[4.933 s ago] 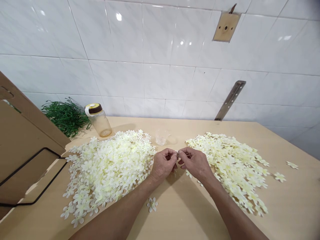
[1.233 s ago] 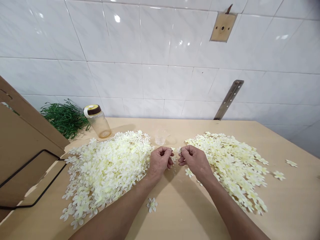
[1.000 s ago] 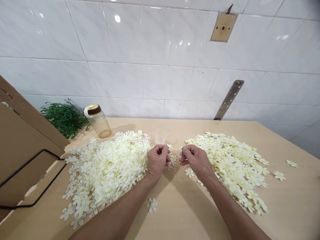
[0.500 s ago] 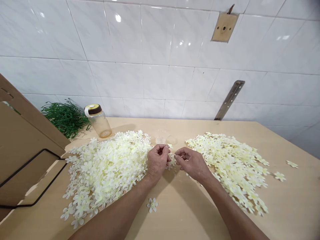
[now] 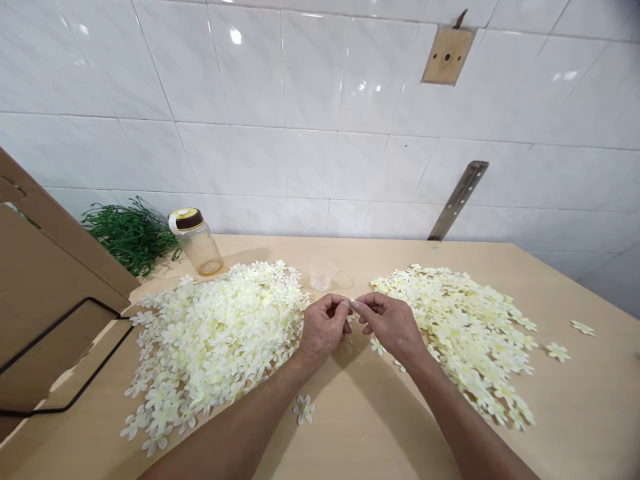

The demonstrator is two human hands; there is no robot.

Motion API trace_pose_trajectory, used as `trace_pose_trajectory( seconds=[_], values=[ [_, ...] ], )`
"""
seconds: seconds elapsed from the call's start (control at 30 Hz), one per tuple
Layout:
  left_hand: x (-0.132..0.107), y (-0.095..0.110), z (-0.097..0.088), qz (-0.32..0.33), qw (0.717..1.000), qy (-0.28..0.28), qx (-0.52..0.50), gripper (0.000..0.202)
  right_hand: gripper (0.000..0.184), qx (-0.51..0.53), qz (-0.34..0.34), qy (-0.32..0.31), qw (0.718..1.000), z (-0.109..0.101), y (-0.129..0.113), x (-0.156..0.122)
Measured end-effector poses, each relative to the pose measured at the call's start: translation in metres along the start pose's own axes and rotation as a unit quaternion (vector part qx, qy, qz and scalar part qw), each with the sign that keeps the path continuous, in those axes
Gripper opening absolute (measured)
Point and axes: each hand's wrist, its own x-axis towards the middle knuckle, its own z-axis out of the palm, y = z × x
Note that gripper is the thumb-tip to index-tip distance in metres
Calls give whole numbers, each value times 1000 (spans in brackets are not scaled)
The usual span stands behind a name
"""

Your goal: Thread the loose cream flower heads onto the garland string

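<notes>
I see my left hand (image 5: 324,325) and right hand (image 5: 393,325) pinching one tiny pale bit (image 5: 352,301) (too small to name), fingers narrow. One left flower pile (image 5: 225,327) and one right flower pile (image 5: 465,333) look white with some yellow. One lone flower (image 5: 305,409) lies near; one clear cup (image 5: 323,276) stands far.

We count two hands (image 5: 323,328) (image 5: 394,327), two flower heaps (image 5: 220,333) (image 5: 465,327), one bottle (image 5: 201,247), one clear cup (image 5: 321,277), one green bunch (image 5: 129,237), one cardboard box (image 5: 55,273), one wall plate (image 5: 449,55), one metal bracket (image 5: 459,201).
</notes>
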Motion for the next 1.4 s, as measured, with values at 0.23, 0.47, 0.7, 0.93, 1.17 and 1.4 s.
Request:
trace_pose_trajectory(
  seconds=[0.23, 0.47, 0.7, 0.93, 1.17, 1.4],
  values=[
    [1, 5, 0, -35, 998, -1, -45, 27, 32, -27, -9, 15, 999, -2, 3, 2],
    [1, 8, -1, -50, 998, 12, -44, 26, 30, -50, 4, 11, 999, -3, 2, 1],
    [1, 8, -1, -50, 998, 7, -44, 26, 32, -52, 7, -6, 999, -4, 0, 1],
    [4, -3, -3, -58, 997, -25, -49, 35, 27, -18, -47, -32, 998, 0, 7, 2],
    [5, -4, -4, -47, 996, -58, -43, 36, 24, 17, -40, -30, 999, 2, 7, 2],
    [3, 0, -1, -41, 997, -54, -33, 30, 36, 128, 50, -141, 980, -3, 6, 5]
  ],
)
